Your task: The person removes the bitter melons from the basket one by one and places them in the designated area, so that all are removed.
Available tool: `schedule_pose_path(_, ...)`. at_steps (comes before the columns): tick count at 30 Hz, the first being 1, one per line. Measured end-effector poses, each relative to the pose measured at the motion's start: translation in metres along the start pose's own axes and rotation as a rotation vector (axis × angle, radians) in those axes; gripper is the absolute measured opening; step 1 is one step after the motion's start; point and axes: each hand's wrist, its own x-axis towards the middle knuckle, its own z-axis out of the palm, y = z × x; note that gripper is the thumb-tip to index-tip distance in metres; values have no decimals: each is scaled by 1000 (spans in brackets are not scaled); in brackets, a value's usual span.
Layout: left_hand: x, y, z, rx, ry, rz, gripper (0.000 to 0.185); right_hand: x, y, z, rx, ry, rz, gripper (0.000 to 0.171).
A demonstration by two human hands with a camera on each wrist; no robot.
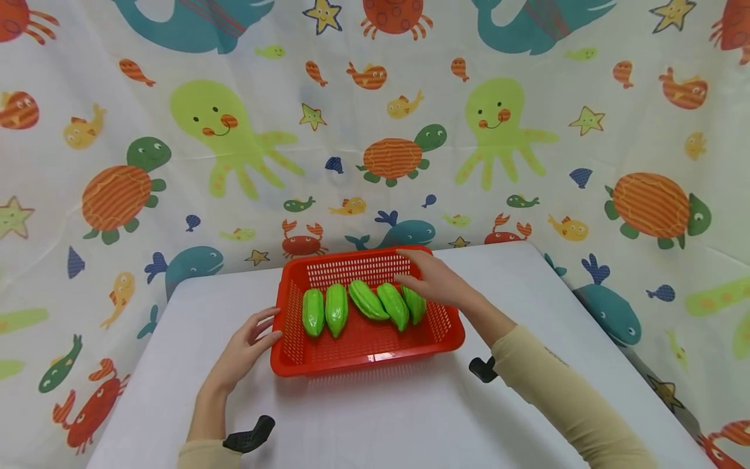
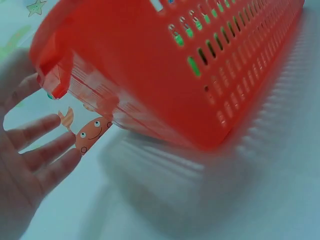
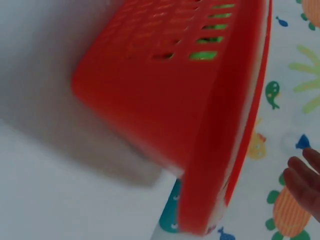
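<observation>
Fingers of our left hand [image 1: 243,352] lie straight and relaxed, just beside the near-left corner of the red basket [image 1: 375,355], holding nothing. On the white table [image 1: 363,417] the basket holds five green star fruits [image 1: 336,309] in a row. Farther in, our right hand [image 1: 436,280] rests flat-fingered over the rightmost fruit, gripping nothing.

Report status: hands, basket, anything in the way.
Left hand open, beside red basket left wall. Right hand open, over rightmost of five green fruits in basket. White table, nothing blocking.
</observation>
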Motion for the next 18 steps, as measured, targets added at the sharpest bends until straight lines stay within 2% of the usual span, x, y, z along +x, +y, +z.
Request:
schedule_pose_path(4, -1, -8, 6, -36, 31, -18, 56, 5, -10, 5, 26, 27, 5, 63)
schedule_pose_path(11, 8, -22, 17, -146, 73, 7, 52, 10, -22, 14, 58, 31, 13, 61)
schedule_pose_path(18, -2, -21, 15, -102, 95, 12, 50, 10, -32, 26, 99, 19, 4, 59)
